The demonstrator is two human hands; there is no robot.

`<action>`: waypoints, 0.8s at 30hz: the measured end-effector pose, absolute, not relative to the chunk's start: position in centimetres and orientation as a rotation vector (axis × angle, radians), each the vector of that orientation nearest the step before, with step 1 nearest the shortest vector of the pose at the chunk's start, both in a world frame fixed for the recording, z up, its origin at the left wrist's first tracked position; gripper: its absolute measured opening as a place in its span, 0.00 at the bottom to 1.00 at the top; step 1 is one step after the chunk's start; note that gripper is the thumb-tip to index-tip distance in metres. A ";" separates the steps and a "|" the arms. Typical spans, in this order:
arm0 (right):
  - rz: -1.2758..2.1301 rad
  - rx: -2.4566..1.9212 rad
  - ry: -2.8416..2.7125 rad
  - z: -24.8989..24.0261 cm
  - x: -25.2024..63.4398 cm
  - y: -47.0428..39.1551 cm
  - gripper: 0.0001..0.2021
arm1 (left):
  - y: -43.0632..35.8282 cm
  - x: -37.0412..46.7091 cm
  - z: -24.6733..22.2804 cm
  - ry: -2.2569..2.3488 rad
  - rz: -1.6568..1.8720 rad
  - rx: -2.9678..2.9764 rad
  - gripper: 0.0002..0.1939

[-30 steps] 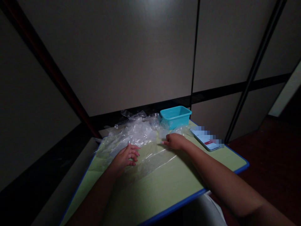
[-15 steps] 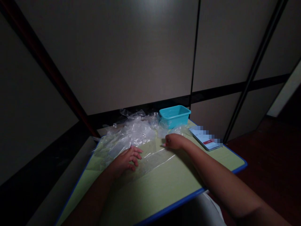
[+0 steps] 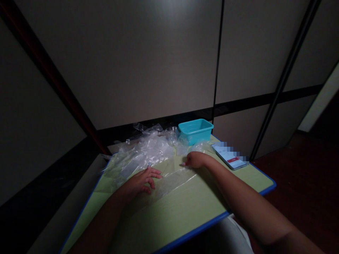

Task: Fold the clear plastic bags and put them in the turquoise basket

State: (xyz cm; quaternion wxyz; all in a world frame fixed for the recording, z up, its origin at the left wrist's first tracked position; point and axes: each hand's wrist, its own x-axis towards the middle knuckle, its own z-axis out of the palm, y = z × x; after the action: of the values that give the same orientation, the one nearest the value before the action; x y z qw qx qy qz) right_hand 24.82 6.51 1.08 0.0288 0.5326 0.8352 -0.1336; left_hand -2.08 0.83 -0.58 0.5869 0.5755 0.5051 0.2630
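A clear plastic bag (image 3: 173, 182) lies flat across the middle of the table. Over its left part is my left hand (image 3: 144, 181), palm down with the fingers spread, gripping nothing. My right hand (image 3: 195, 159) is at the bag's far right end, its fingers curled in and one fingertip at the bag's edge. Whether those fingers pinch the film is hidden. Beyond my left hand, a loose heap of crumpled clear plastic bags (image 3: 156, 150) covers the back left of the table.
A turquoise plastic basket (image 3: 198, 137) stands at the table's back edge. To the right of my right hand lies a phone (image 3: 230, 157) with its screen lit. The light green table (image 3: 185, 211) has a blue rim, and cabinet panels (image 3: 159, 70) rise behind it.
The view has shifted very slightly. My left hand's fingers have moved a little over the bag; my right hand stays almost in place.
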 end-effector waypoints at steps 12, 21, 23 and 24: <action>-0.512 1.553 2.552 1.7 25.1 6.2 0.15 | 0.7 -2.4 -0.5 1.138 0.588 1.392 0.29; -0.836 1.611 2.502 1.6 25.1 6.1 0.13 | 0.4 -2.1 -0.2 1.114 0.580 1.419 0.27; -0.908 1.617 2.477 1.5 25.1 6.1 0.12 | 0.3 -2.0 0.0 1.102 0.574 1.421 0.27; -0.934 1.622 2.465 1.4 25.1 6.1 0.11 | 0.3 -2.0 0.0 1.093 0.567 1.415 0.28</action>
State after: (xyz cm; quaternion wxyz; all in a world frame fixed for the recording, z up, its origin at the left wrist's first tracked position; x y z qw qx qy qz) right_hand 25.07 6.11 1.41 0.0232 0.5239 0.7962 -0.3018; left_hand -2.02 0.31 0.01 0.5915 0.6081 0.4699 0.2439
